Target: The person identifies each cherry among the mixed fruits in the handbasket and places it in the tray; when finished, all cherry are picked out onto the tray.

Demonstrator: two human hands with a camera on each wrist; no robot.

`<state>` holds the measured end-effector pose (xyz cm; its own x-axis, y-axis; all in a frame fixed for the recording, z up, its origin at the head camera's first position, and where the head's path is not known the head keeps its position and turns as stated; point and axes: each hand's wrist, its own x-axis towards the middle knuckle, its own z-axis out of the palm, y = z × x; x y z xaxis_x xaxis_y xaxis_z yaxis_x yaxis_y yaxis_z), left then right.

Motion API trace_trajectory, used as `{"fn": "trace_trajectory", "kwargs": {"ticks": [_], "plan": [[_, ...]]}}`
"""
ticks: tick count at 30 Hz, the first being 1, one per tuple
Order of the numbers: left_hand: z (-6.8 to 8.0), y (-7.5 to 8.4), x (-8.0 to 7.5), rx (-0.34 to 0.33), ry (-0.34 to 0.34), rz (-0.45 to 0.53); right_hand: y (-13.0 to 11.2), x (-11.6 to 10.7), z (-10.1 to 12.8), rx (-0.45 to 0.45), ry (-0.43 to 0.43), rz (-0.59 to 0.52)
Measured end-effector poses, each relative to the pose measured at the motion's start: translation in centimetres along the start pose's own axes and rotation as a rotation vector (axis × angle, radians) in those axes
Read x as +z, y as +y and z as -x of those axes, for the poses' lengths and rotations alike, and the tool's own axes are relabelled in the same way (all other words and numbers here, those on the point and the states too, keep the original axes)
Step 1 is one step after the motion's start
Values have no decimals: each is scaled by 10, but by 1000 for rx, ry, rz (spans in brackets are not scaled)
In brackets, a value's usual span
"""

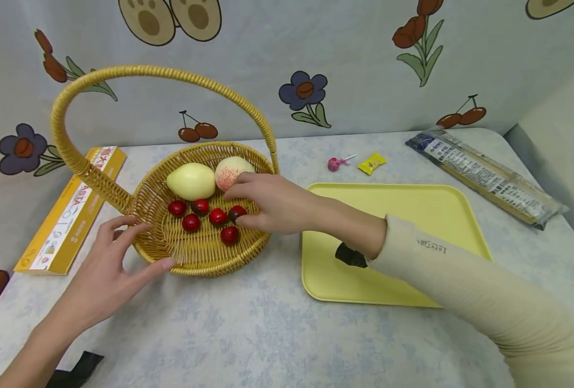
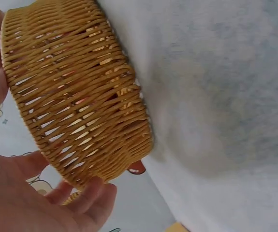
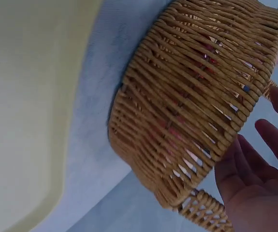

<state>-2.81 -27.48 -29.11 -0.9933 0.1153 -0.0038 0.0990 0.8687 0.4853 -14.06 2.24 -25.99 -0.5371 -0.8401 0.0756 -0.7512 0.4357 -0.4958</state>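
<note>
A wicker basket (image 1: 208, 268) with a tall handle (image 1: 146, 71) holds a pale pear (image 1: 191, 181), a peach (image 1: 229, 170) and several dark red cherries (image 1: 191, 222). My right hand (image 1: 246, 208) reaches over the basket's right rim. Its thumb and fingers lie loosely on either side of one cherry (image 1: 237, 212) without closing on it. In the right wrist view the right hand (image 3: 259, 183) shows spread fingers beside the basket wall (image 3: 187, 106). My left hand (image 1: 122, 253) touches the near-left rim with straight fingers. The left wrist view shows the left hand (image 2: 47, 203) against the basket wall (image 2: 76, 96).
A yellow tray (image 1: 413, 215) lies just right of the basket, under my right forearm. Behind it are a pink lollipop (image 1: 335, 163) and a yellow sweet (image 1: 371, 163). A long clear packet (image 1: 485, 175) lies far right, and a yellow box (image 1: 70, 210) lies left of the basket.
</note>
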Motion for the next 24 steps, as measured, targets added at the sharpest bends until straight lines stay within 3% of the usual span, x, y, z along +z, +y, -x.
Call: {"fn": "trace_trajectory", "kwargs": {"ticks": [4,8,24], "plan": [[1,-3,4,3,-14,116,1,5,-15,56,-98,-8],[0,-4,6,5,1,163,3,9,-26,91,-170,-15],[0,-3,6,-24,79,166,13,20,-53,172,-347,58]]}}
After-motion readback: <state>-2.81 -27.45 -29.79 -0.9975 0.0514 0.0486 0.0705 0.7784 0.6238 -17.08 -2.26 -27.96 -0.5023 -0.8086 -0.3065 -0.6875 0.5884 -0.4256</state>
